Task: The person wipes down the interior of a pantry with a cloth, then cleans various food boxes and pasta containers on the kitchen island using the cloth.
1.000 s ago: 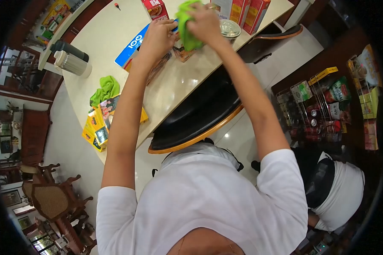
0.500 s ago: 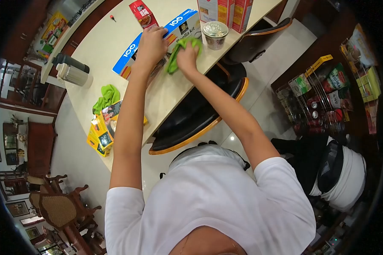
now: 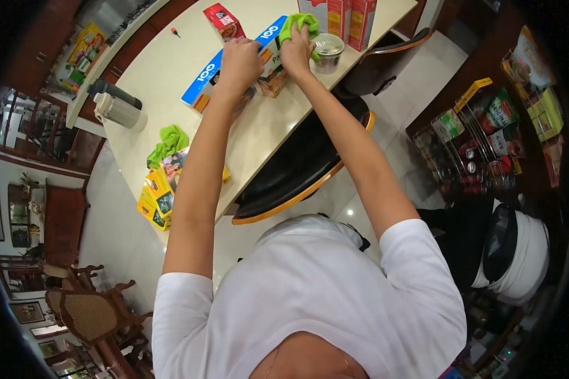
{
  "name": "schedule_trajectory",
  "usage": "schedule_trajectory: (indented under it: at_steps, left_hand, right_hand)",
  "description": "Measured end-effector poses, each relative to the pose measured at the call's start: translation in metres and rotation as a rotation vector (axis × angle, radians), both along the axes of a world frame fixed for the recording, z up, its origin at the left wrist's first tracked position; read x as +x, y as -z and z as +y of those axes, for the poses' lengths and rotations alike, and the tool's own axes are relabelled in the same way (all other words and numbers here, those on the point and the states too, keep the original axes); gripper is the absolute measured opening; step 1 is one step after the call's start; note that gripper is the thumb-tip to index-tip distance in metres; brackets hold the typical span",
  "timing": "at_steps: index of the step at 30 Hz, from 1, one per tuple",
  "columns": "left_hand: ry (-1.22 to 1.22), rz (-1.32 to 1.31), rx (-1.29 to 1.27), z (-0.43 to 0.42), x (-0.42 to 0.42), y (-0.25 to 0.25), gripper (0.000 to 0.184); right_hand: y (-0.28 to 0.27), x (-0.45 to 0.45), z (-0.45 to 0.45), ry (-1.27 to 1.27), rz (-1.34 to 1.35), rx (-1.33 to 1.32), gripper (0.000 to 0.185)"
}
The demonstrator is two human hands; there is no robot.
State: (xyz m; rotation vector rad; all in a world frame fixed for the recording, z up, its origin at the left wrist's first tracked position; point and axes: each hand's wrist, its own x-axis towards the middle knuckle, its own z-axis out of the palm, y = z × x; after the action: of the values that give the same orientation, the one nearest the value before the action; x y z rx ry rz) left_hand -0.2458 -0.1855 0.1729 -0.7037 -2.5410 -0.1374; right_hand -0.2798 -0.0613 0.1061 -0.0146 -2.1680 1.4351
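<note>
A long paella kit box [image 3: 203, 76] with a blue band marked 100 lies on the pale table [image 3: 152, 76]. My left hand [image 3: 241, 64] is closed over its middle, fingers bent at the upper edge. In my right hand [image 3: 296, 55] is a bunched green cloth [image 3: 301, 26], pressed against the right end of the box. Part of the box front is hidden behind my hands and forearms. Close beside the cloth stands a clear tub with a lid [image 3: 329, 52]. Beyond my left hand is a red packet [image 3: 224, 21].
A second green cloth [image 3: 168, 145] and yellow boxes [image 3: 158, 194] lie at the table's left. Two bottles [image 3: 121, 108] stand farther back, and red-and-white boxes [image 3: 362, 24] at the right. Black chairs [image 3: 291, 170] sit against the near edge. A snack rack [image 3: 471, 142] is on the right.
My right hand has wiped the green cloth up and right, from the box's front to its upper right end. My left hand stays on the box. The view has shifted slightly.
</note>
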Motion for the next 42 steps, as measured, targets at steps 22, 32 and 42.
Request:
schedule_trajectory:
  at_steps: [22,32,42]
  left_hand:
    - [-0.446,-0.572,-0.173,-0.221,0.205,0.046,0.11]
    - [-0.248,-0.816,0.316,-0.24,0.197,0.011,0.087]
    - [0.312,-0.878,1.578,-0.196,0.245,0.021,0.081]
  right_hand:
    - [0.053,0.19,-0.167,-0.742,0.159,0.762,0.049]
    - [0.004,0.211,-0.124,-0.733,-1.048,-1.286,0.038]
    - [-0.06,0.245,-0.142,-0.597,0.498,0.204,0.047]
